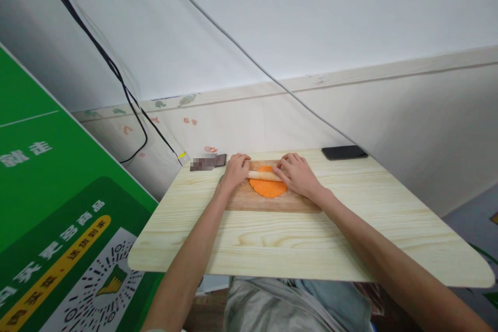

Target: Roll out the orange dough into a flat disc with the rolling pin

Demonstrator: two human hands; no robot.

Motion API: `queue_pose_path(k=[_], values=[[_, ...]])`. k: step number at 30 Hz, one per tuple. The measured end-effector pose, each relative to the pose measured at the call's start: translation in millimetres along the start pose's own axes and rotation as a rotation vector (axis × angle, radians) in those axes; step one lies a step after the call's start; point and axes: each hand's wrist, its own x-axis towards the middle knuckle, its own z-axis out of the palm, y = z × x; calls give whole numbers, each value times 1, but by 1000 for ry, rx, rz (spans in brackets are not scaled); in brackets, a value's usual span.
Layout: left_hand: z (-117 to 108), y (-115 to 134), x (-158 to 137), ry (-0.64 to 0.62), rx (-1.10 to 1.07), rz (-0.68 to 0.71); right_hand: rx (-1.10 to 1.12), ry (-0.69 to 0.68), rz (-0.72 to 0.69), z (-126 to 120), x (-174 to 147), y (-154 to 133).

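A pale wooden rolling pin (264,176) lies crosswise on a flat, roundish sheet of orange dough (269,189). My left hand (236,170) is closed over the pin's left end, fingers curled forward. At the other end my right hand (298,174) grips the pin, its thumb side close to the dough. Both pin ends are hidden under my hands. Beneath everything is a wooden board (274,205), and some dough shows beyond the pin.
The board rests on a light wood-grain table (264,249) against a white wall (291,124). A black phone (344,152) lies at the back right, a dark flat object (220,160) at the back left. Cables (116,70) hang along the wall; a green printed panel (58,166) stands left.
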Motion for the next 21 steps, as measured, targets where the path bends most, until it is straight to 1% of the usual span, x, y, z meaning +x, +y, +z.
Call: queue_pose_path(k=[2, 5, 8, 10, 11, 13, 15, 17, 21], values=[[0, 1, -4, 64, -106, -31, 8, 4, -76, -4, -4, 0], [-3, 3, -5, 143, -332, -107, 37, -59, -178, -8, -6, 3], [-6, 3, -4, 233, -532, -208, 55, -98, -195, -9, -6, 10], [-8, 3, -4, 277, -576, -279, 55, -93, -134, -8, -7, 13], [-9, 3, -5, 280, -579, -306, 53, -84, -72, -7, -7, 14], [-8, 4, -6, 243, -569, -343, 45, -73, 90, -5, -9, 15], [-7, 7, -8, 176, -543, -337, 37, -83, 238, -3, -9, 14], [-6, 12, -11, 105, -481, -271, 30, -102, 321, -3, -9, 13], [-5, 25, -18, -26, -287, -76, 14, -129, 355, -4, -8, 10]])
